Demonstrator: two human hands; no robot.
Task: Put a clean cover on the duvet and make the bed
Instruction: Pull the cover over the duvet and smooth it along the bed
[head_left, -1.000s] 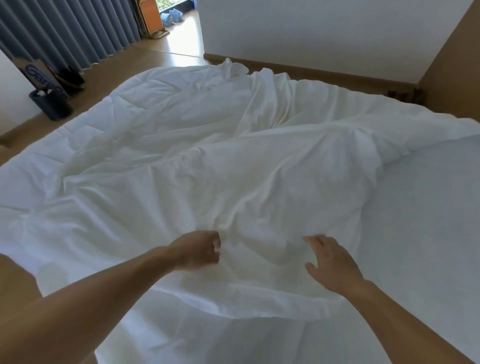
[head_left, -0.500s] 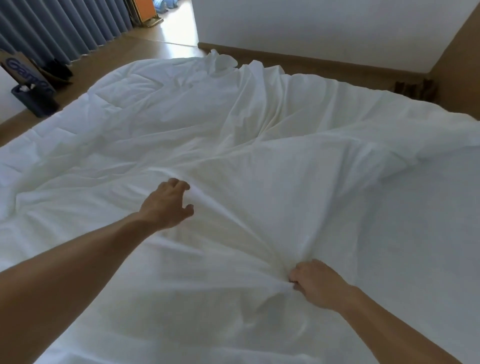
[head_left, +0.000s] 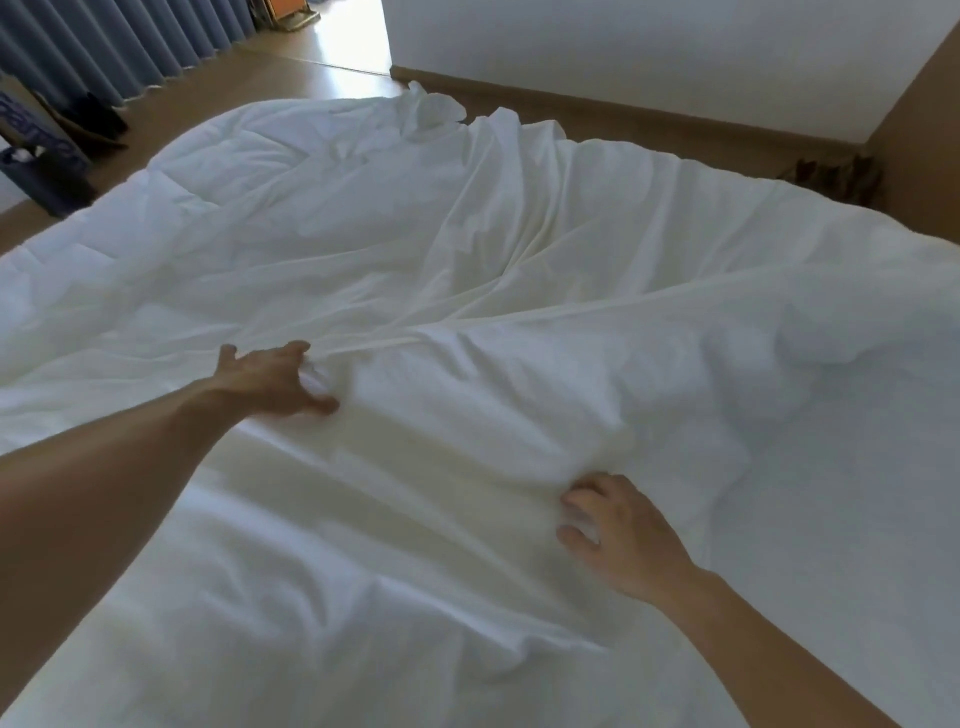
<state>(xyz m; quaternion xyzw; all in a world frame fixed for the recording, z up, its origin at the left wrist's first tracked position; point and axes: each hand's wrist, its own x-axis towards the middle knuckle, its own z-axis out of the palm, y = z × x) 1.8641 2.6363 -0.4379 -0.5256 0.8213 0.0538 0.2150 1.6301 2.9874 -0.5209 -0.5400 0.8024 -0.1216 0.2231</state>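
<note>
A white duvet cover (head_left: 519, 291) lies crumpled over a quilted white duvet (head_left: 218, 171) that spreads across the bed. My left hand (head_left: 270, 376) reaches out at mid-left and pinches a fold of the cover between fingers and thumb. Lower right, my right hand (head_left: 618, 535) grips another bunch of the same cover. A ridge of taut fabric runs between the two hands. The mattress sheet (head_left: 857, 519) shows bare at the right.
Wooden floor (head_left: 218, 78) surrounds the bed on the far side. Grey curtains (head_left: 119, 41) hang at the back left, with a dark bin (head_left: 47, 182) and a cardboard box beside them. A white wall (head_left: 649, 47) stands behind.
My left hand has let go near the front edge, reached farther up the bed and closed on a new fold. My right hand has taken a bunch of the cover; the fabric has shifted.
</note>
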